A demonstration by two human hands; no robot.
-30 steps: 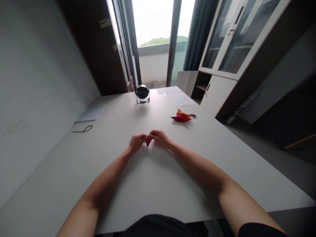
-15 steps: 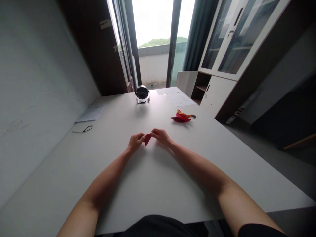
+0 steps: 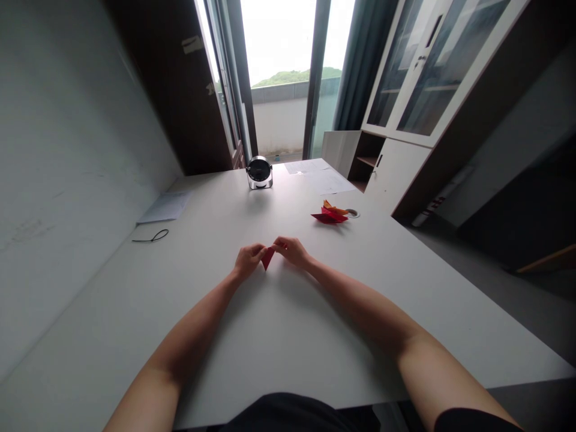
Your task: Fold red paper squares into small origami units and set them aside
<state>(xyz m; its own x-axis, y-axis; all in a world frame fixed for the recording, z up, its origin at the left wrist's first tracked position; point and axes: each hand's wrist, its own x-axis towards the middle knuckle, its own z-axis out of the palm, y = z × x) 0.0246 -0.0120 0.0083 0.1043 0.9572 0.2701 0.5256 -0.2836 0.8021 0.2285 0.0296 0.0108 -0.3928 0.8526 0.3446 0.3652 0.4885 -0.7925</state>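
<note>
Paper (image 3: 267, 259), red and folded, sits between both hands at the middle of the white tabletop (image 3: 279, 336), one sharp tip pointing to the near side. Fingers of the left hand (image 3: 248, 259) are pinched together on its left edge; those of the right hand (image 3: 291, 249) are closed at its far right corner. Farther right lie red and orange folded pieces (image 3: 330, 215) beside a white ring (image 3: 354, 213); a black cord loop (image 3: 155, 236) lies far left.

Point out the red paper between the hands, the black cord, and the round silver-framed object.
Red paper (image 3: 267, 258): head view, its exposed triangle.
Black cord (image 3: 153, 239): head view, loop's base.
Round object (image 3: 260, 170): head view, dark face.
</note>
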